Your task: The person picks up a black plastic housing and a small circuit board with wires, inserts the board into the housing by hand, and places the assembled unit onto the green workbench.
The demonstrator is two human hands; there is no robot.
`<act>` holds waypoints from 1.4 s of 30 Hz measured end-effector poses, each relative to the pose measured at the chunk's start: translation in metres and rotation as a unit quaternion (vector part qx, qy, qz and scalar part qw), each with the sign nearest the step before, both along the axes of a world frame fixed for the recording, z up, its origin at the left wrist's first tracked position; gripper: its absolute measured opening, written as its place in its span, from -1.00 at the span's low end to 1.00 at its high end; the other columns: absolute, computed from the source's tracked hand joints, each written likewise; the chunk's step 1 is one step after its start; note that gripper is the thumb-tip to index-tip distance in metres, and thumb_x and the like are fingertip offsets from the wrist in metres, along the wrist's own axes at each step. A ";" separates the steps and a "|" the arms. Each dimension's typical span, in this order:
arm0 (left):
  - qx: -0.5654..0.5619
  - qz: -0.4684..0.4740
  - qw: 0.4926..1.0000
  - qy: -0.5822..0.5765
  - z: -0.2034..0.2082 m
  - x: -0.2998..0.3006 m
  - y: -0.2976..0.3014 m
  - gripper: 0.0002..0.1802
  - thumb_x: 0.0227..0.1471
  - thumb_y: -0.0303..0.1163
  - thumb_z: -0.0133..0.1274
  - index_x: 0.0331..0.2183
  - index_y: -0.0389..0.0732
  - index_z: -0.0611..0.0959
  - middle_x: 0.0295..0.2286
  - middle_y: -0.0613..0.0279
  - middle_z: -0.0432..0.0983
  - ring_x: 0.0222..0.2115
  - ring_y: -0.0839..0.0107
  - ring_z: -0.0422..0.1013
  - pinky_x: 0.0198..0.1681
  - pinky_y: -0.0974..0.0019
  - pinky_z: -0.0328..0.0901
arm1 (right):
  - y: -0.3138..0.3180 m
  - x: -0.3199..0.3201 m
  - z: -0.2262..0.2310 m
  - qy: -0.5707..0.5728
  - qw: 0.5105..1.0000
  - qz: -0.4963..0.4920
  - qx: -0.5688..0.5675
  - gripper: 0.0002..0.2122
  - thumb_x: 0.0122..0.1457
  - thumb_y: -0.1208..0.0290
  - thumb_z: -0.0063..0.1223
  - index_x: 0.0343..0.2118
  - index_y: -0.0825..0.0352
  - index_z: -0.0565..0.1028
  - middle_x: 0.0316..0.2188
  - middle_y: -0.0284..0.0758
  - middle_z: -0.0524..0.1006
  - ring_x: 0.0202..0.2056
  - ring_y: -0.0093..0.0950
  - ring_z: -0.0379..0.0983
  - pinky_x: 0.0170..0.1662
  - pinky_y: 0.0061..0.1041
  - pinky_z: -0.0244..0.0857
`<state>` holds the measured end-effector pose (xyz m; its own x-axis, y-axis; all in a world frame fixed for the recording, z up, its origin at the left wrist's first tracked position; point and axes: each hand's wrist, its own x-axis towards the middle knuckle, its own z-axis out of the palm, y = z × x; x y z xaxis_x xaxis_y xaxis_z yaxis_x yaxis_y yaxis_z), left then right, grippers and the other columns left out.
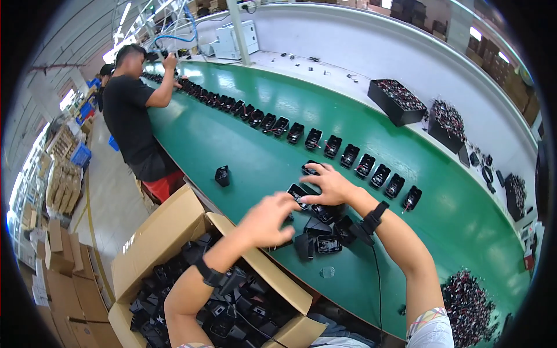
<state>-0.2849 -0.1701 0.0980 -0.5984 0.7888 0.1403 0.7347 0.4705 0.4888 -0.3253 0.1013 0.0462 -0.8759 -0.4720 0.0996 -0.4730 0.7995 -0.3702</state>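
Over a loose heap of black plastic housings [329,244] on the green bench, both my hands are close together. My left hand [264,219] is smeared by motion, its fingers stretched toward an open black housing [297,196] and its thumb apart. My right hand [332,187] is spread, with fingertips by another housing [311,168] and the thumb near the first one. Whether either hand touches a housing is hard to make out. Beyond them, a long row of open black housings [332,146] with red wires runs to the far left.
An open cardboard box [156,238] of black housings stands at the bench's near edge. One housing [222,176] lies apart. Small wired parts are piled [469,307] at right; black bins [397,101] line the back ledge. A co-worker [130,110] stands at far left. Cables hang from my wristbands.
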 end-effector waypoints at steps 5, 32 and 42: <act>-0.156 0.338 0.928 0.007 -0.021 -0.093 -0.063 -0.02 -0.02 0.08 0.23 0.30 -0.16 0.24 0.25 -0.30 0.11 0.21 -0.28 0.14 0.28 -0.18 0.09 | -0.013 0.032 0.012 0.004 0.997 0.038 0.068 -0.34 0.03 -0.25 0.21 0.15 0.03 0.49 0.28 -0.22 0.29 0.32 0.12 0.04 0.31 0.14 0.04; -0.238 -0.032 0.970 -0.029 -0.017 0.086 0.061 0.43 -0.35 -0.13 0.52 0.36 -0.26 -0.05 0.27 -0.18 0.06 0.18 -0.24 0.24 0.22 -0.12 0.22 | 0.053 0.173 0.005 0.047 0.995 0.000 0.086 -0.37 0.06 -0.19 0.22 0.20 -0.07 0.45 0.33 -0.18 0.21 0.30 0.18 0.07 0.27 0.18 0.11; -0.170 -0.082 0.982 0.001 -0.019 0.104 0.101 0.10 -0.17 -0.34 0.39 0.32 -0.13 0.14 0.25 -0.08 0.14 0.07 -0.20 0.35 0.15 -0.03 0.32 | 0.061 0.266 0.038 0.076 0.997 -0.032 0.009 -0.15 -0.05 -0.15 0.34 0.28 0.17 0.30 0.34 -0.08 0.18 0.34 0.12 0.03 0.32 0.07 0.06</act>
